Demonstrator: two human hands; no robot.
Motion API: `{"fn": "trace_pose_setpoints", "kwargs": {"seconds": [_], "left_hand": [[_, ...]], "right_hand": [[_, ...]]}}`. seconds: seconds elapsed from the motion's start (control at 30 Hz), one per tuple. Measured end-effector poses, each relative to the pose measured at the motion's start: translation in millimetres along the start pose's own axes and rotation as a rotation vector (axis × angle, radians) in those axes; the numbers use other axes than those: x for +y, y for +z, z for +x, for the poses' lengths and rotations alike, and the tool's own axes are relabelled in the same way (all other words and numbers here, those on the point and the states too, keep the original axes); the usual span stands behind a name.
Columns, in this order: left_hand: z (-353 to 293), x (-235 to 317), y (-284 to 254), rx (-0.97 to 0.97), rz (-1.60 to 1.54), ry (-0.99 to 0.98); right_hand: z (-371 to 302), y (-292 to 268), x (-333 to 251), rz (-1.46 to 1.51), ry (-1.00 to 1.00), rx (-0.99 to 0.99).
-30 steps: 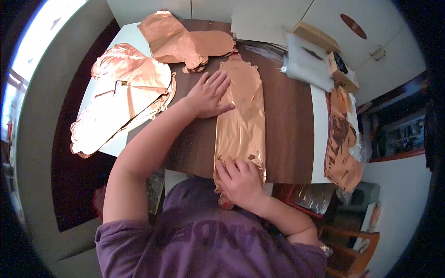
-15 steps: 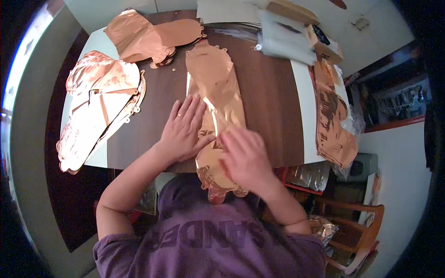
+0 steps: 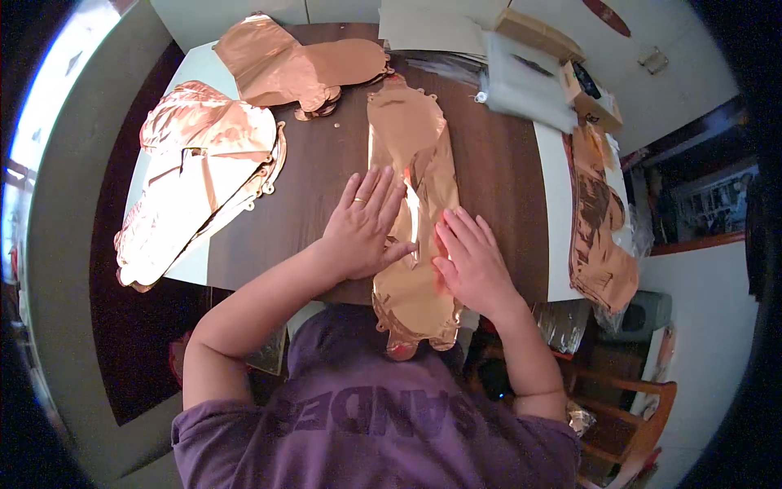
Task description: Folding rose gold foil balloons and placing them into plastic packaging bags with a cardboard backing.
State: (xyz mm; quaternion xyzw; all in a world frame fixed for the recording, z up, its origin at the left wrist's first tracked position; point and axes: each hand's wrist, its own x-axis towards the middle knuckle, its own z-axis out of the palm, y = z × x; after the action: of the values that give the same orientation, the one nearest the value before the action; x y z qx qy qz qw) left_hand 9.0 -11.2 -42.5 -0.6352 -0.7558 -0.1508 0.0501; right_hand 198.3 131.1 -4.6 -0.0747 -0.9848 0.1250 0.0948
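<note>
A flat rose-gold foil balloon (image 3: 407, 126) lies lengthwise in front of me, its long sides folded inward and its near end hanging over the table's front edge. My left hand (image 3: 362, 224) rests flat along its left side, fingers spread and pointing away, thumb across the foil. On the other side, my right hand (image 3: 476, 265) is open, its fingers stretched along the balloon's right edge and the thumb side over the foil. Neither hand grips anything. Whether the right palm presses down or hovers cannot be told.
On the brown table (image 3: 326, 163), shiny foil balloons (image 3: 204, 155) lie at the left, and a pile of foil balloons (image 3: 301, 65) at the far left. Folded foil (image 3: 599, 220) sits along the right edge. Clear plastic bags (image 3: 525, 81) and an open cardboard box (image 3: 590, 94) stand far right.
My right hand has moved right, from over the balloon's middle to its edge, and its fingers have straightened. The left hand stays on the foil. The whole view has shifted slightly.
</note>
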Motion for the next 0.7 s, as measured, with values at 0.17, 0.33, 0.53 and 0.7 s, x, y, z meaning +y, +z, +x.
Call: {"fn": "trace_pose_setpoints", "kwargs": {"seconds": [0.17,0.33,0.53,0.7], "left_hand": [[-0.6,1.7,1.5,-0.005,0.023,-0.009],[2.4,4.7,-1.0,0.028,-0.009,-0.020],[-2.6,-1.9,-12.4,0.087,-0.103,-0.057],[-13.5,0.5,-10.8,-0.014,-0.099,-0.070]], "right_hand": [[4.2,-9.0,-28.5,0.095,-0.206,0.148],[-0.7,1.6,-68.6,0.074,-0.290,-0.019],[-8.6,3.5,-60.2,0.047,-0.085,0.000],[2.6,-12.1,-18.6,0.038,-0.055,0.161]]}}
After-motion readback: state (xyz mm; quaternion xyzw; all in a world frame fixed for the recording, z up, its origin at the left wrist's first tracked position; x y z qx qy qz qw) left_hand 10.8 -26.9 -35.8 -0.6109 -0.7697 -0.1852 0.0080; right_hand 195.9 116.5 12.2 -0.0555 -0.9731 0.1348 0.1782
